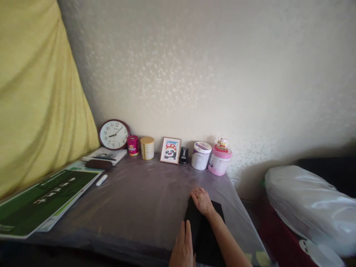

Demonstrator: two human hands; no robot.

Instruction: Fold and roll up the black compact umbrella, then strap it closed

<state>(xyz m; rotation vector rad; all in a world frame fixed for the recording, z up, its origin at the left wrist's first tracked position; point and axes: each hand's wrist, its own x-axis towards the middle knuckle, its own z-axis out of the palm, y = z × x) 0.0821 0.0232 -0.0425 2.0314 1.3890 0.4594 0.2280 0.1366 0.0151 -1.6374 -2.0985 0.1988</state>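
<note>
Here, right hand on a flat black item, grip unclear — left hand unclenched, touching its left edge.

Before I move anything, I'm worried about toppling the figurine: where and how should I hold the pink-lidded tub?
Probably by the round body of the pink-lidded tub, below its lid, coming from the front right. The figurine standing on top makes a lid grip risky, and the white tub crowds its left side.
</note>
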